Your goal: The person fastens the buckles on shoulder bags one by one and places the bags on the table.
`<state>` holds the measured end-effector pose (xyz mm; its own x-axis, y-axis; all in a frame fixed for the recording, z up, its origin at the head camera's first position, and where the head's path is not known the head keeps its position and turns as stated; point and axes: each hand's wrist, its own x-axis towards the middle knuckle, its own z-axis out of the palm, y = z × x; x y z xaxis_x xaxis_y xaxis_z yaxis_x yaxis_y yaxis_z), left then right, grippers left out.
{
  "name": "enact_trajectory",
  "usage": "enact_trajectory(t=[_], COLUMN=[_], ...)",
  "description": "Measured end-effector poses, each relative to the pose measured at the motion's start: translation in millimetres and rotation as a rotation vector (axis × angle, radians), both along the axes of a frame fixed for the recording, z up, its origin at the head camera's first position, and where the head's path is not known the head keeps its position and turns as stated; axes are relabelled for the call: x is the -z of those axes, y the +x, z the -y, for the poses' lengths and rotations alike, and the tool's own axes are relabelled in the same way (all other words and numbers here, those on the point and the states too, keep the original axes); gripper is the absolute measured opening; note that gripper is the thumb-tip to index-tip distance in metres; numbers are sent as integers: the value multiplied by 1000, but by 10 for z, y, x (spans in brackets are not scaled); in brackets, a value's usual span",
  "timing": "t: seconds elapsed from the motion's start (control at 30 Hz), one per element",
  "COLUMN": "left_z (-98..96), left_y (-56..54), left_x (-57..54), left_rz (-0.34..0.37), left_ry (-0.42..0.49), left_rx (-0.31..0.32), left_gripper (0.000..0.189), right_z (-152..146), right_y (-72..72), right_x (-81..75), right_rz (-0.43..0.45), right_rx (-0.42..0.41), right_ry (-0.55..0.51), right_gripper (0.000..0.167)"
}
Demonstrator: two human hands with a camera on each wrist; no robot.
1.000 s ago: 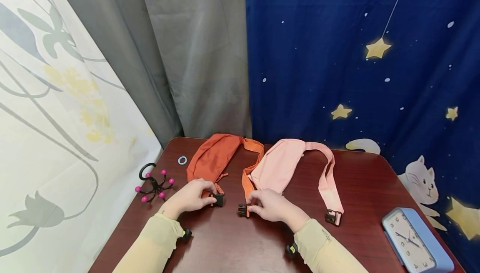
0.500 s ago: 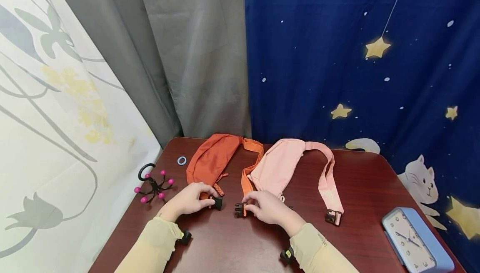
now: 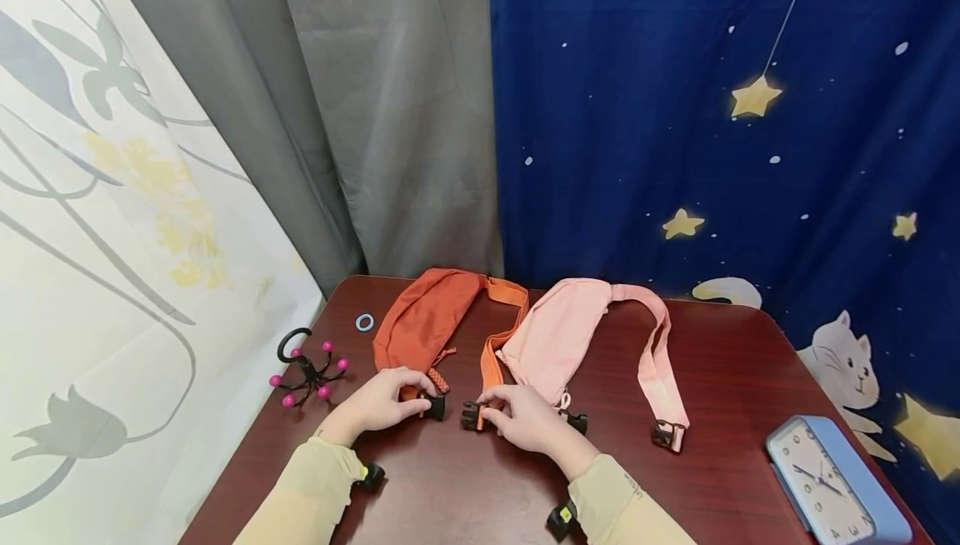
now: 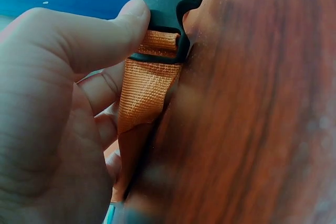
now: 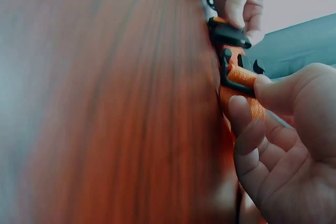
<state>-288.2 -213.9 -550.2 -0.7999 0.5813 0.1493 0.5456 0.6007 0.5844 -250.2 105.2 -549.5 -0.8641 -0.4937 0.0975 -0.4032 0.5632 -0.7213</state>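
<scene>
1. Writing: a short dark word runs along the right sleeve (image 3: 603,499) near its cuff; too small for me to read.
2. Blue clock (image 3: 825,478) at the desk's (image 3: 723,362) right edge, toward the near corner. Printed numerals; 3 and 4 legible at its lower end.
3. Containers: orange-red waist bag (image 3: 427,316) by the far edge, left of its middle; pink waist bag (image 3: 558,328) just right of it. Contents of both hidden from me.
4. Left hand (image 3: 386,400): grip clamped, thumb against fingers, on the black socket buckle (image 3: 432,406), just nearside of the orange-red bag.
5. Right hand (image 3: 525,417): grip pinching the pronged buckle (image 3: 469,416) on the orange strap (image 3: 491,368). The two halves face each other, near but apart.
6. Pink strap (image 3: 658,374) curves toward the right edge, ending in a black buckle (image 3: 663,434).
7. Left edge: black hook rack (image 3: 310,373), pink-tipped; blue ring (image 3: 358,324) nearer the far left corner.
</scene>
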Motion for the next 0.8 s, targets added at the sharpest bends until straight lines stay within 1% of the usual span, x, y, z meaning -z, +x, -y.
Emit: enact_trajectory(t=[0.1,0.27,0.33,0.57,0.8], left_z=[-10,-25,-31,-32,-28], left_y=[2,13,18,27,28], left_x=[6,15,15,18,11], left_rz=[13,36,37,9,-43], left_ry=[12,31,33,22,17], left_rx=[2,5,5,-9,0], left_gripper=[12,12,12,14,15], right_z=[46,112,138,228,303], right_y=[8,17,17,20,-5], right_x=[26,69,86,130,157], right_rz=[38,56,50,28,3], right_rx=[25,76,89,109,117], right_ry=[-52,-77,-86,-118,-109], right_gripper=[17,17,16,12,11])
